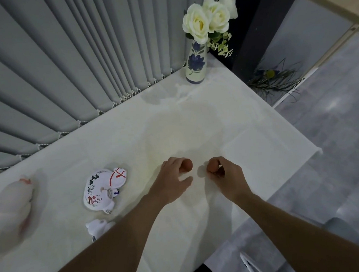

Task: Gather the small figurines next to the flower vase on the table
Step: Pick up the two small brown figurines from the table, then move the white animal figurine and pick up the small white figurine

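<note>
Two small brown egg-shaped figurines sit mid-table. My left hand [174, 179] curls its fingers around the left brown figurine [187, 164], thumb spread apart. The fingers of my right hand [225, 175] are closed on the right brown figurine [212, 165]. Far off at the back corner stands the flower vase [196, 64], white with blue flowers, holding white roses. A flat painted white horse figurine [104, 188] lies to the left. A small white rabbit figurine [97, 226] is partly hidden by my left forearm. A large blurred white figure [12, 200] is at the far left.
The table [248, 136] has a white cloth; its right edge drops to a grey floor. Grey vertical blinds [65, 69] run along the far side. A dark pillar [258, 26] and a spiky plant [276, 79] stand behind the vase corner.
</note>
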`<action>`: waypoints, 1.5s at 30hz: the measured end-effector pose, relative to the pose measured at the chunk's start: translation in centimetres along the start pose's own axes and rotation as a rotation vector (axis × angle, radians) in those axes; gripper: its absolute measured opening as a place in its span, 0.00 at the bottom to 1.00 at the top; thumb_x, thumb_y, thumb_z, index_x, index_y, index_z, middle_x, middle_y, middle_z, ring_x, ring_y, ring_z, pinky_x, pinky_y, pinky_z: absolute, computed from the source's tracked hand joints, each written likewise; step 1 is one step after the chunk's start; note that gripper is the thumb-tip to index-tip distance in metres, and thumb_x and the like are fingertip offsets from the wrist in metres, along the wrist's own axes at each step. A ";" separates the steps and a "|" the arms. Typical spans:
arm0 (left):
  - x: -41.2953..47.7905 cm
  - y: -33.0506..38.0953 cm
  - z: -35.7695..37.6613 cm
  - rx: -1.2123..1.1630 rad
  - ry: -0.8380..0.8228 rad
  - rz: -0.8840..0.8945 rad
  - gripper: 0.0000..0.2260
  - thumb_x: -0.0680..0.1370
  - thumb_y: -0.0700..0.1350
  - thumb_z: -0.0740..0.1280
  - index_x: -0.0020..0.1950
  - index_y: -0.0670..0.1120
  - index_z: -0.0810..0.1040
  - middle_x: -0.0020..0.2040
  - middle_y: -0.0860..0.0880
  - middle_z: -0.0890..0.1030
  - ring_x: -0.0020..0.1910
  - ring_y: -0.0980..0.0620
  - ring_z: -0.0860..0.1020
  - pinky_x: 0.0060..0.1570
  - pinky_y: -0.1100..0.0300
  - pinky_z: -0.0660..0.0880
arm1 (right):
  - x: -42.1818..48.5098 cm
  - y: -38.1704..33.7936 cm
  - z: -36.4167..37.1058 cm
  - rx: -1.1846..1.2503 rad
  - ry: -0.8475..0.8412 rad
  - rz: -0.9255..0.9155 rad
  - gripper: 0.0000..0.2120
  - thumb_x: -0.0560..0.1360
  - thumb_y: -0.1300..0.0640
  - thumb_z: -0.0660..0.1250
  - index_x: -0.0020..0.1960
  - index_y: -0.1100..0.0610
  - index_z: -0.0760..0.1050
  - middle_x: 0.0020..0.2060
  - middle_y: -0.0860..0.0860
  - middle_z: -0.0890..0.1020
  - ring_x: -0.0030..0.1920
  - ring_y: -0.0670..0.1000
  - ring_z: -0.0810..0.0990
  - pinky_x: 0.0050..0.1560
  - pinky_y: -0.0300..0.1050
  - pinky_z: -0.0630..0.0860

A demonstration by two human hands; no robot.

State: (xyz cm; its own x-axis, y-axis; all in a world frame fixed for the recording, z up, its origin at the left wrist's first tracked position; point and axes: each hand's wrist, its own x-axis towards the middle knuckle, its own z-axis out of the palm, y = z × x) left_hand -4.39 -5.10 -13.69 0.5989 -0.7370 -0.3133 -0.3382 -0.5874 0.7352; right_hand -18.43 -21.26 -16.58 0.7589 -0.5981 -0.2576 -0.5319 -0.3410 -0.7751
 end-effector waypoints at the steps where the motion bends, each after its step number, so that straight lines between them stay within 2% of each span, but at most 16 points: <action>1: 0.1 -0.2 0.0 -0.004 0.019 0.002 0.10 0.74 0.44 0.71 0.54 0.50 0.78 0.52 0.53 0.76 0.52 0.53 0.74 0.55 0.60 0.73 | -0.1 0.1 0.0 0.012 0.002 0.015 0.13 0.75 0.65 0.73 0.41 0.48 0.75 0.47 0.39 0.85 0.40 0.44 0.81 0.43 0.31 0.76; 5: 0.3 -0.3 0.3 -0.100 0.073 -0.042 0.10 0.72 0.35 0.72 0.43 0.52 0.80 0.45 0.53 0.81 0.45 0.57 0.79 0.51 0.57 0.78 | -0.6 0.4 0.3 0.073 -0.006 0.043 0.13 0.74 0.65 0.74 0.42 0.47 0.79 0.48 0.33 0.85 0.44 0.41 0.84 0.44 0.29 0.76; 9: 0.4 -0.2 0.8 -0.121 0.065 -0.049 0.09 0.73 0.36 0.72 0.44 0.50 0.81 0.45 0.53 0.81 0.46 0.54 0.80 0.50 0.59 0.78 | -1.0 0.5 0.4 0.077 0.000 0.046 0.16 0.74 0.65 0.74 0.44 0.43 0.79 0.48 0.33 0.84 0.46 0.43 0.84 0.46 0.28 0.76; 11: 0.4 -0.2 0.6 -0.113 0.042 -0.065 0.09 0.74 0.36 0.72 0.49 0.49 0.81 0.46 0.56 0.79 0.44 0.58 0.78 0.45 0.69 0.75 | -1.0 0.0 0.4 0.045 -0.024 0.039 0.17 0.71 0.60 0.77 0.50 0.41 0.77 0.49 0.33 0.84 0.49 0.44 0.84 0.48 0.27 0.74; 13: 0.1 -0.1 0.0 -0.115 -0.010 -0.110 0.17 0.75 0.36 0.71 0.62 0.48 0.78 0.52 0.58 0.77 0.48 0.62 0.77 0.46 0.74 0.71 | -1.0 -0.3 0.2 -0.057 -0.035 0.020 0.28 0.67 0.50 0.81 0.62 0.41 0.74 0.53 0.36 0.83 0.56 0.44 0.79 0.60 0.36 0.74; 15: -0.4 -0.4 -0.9 -0.060 -0.031 -0.141 0.25 0.76 0.37 0.70 0.72 0.48 0.70 0.63 0.52 0.75 0.58 0.56 0.75 0.57 0.65 0.72 | -1.0 -0.7 -0.2 -0.170 -0.011 0.005 0.41 0.64 0.40 0.80 0.72 0.44 0.67 0.62 0.43 0.79 0.65 0.50 0.71 0.68 0.51 0.67; 17: -1.3 -0.7 -2.3 -0.027 -0.010 -0.136 0.28 0.75 0.36 0.69 0.74 0.47 0.68 0.67 0.48 0.73 0.64 0.50 0.74 0.64 0.57 0.71 | -0.8 -1.9 -0.6 -0.194 0.037 -0.056 0.45 0.63 0.32 0.74 0.74 0.45 0.64 0.65 0.47 0.77 0.70 0.52 0.67 0.68 0.53 0.61; 20: -3.0 -1.8 -5.0 0.034 0.087 -0.103 0.27 0.74 0.37 0.67 0.73 0.46 0.69 0.66 0.46 0.74 0.66 0.48 0.73 0.66 0.52 0.70 | -0.3 -4.8 -0.4 -0.242 0.114 -0.215 0.42 0.66 0.33 0.71 0.75 0.48 0.64 0.70 0.48 0.75 0.71 0.52 0.65 0.67 0.52 0.57; 23: -4.9 -3.5 -7.9 0.210 0.225 -0.104 0.26 0.73 0.42 0.67 0.72 0.47 0.70 0.66 0.47 0.75 0.67 0.47 0.72 0.67 0.49 0.69 | -0.3 -8.2 1.4 -0.294 0.170 -0.367 0.38 0.70 0.39 0.71 0.75 0.50 0.66 0.71 0.46 0.74 0.71 0.53 0.66 0.66 0.53 0.59; 26: -6.8 -5.3 -10.2 0.392 0.312 -0.159 0.26 0.74 0.48 0.68 0.72 0.50 0.70 0.69 0.49 0.72 0.70 0.47 0.67 0.68 0.51 0.64 | -1.2 -10.6 4.6 -0.325 0.115 -0.494 0.33 0.74 0.38 0.68 0.75 0.49 0.68 0.72 0.45 0.74 0.73 0.52 0.67 0.66 0.53 0.64; 31: -8.5 -8.3 -12.1 0.518 0.186 -0.311 0.32 0.73 0.55 0.69 0.75 0.51 0.64 0.75 0.48 0.65 0.74 0.43 0.61 0.69 0.48 0.62 | -3.6 -10.2 11.3 -0.377 0.016 -0.738 0.25 0.80 0.47 0.66 0.74 0.56 0.72 0.71 0.52 0.77 0.72 0.54 0.72 0.71 0.54 0.69; 34: -8.9 -9.8 -12.6 0.490 0.182 -0.313 0.32 0.72 0.55 0.72 0.74 0.50 0.65 0.74 0.47 0.64 0.72 0.42 0.62 0.64 0.47 0.67 | -4.8 -8.2 14.2 -0.469 -0.119 -0.718 0.29 0.81 0.44 0.64 0.78 0.55 0.67 0.77 0.54 0.72 0.77 0.56 0.68 0.76 0.55 0.68; 37: -8.8 -10.3 -12.8 0.423 0.210 -0.337 0.36 0.69 0.56 0.75 0.73 0.49 0.65 0.72 0.46 0.63 0.68 0.41 0.66 0.61 0.47 0.69 | -5.5 -6.0 15.7 -0.586 -0.189 -0.624 0.37 0.81 0.35 0.59 0.83 0.53 0.58 0.83 0.51 0.58 0.84 0.54 0.55 0.83 0.49 0.50; 39: -8.6 -10.3 -12.9 0.408 0.204 -0.349 0.41 0.64 0.57 0.78 0.71 0.49 0.65 0.69 0.45 0.64 0.66 0.42 0.68 0.60 0.48 0.70 | -5.7 -4.9 16.1 -0.631 -0.221 -0.591 0.39 0.80 0.31 0.55 0.84 0.52 0.54 0.84 0.49 0.50 0.84 0.52 0.47 0.83 0.49 0.41; 42: -8.4 -10.2 -12.7 0.438 0.180 -0.356 0.45 0.58 0.58 0.79 0.69 0.50 0.63 0.66 0.46 0.66 0.64 0.42 0.70 0.59 0.48 0.72 | -5.9 -4.4 16.6 -0.694 -0.204 -0.580 0.39 0.81 0.31 0.50 0.84 0.52 0.51 0.85 0.51 0.49 0.85 0.53 0.45 0.83 0.52 0.40; 45: -8.2 -10.2 -12.6 0.404 0.172 -0.397 0.45 0.57 0.55 0.79 0.67 0.50 0.60 0.61 0.46 0.66 0.61 0.42 0.70 0.55 0.49 0.74 | -6.1 -4.3 16.8 -0.736 -0.180 -0.588 0.39 0.82 0.31 0.48 0.85 0.53 0.49 0.85 0.52 0.51 0.85 0.54 0.45 0.83 0.55 0.43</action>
State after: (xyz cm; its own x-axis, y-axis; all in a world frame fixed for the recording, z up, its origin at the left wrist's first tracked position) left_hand 3.29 11.16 -11.04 0.8339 -0.3894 -0.3911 -0.2933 -0.9130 0.2835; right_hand -14.46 -3.99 -21.36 0.9934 -0.0866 -0.0757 -0.1039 -0.9579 -0.2677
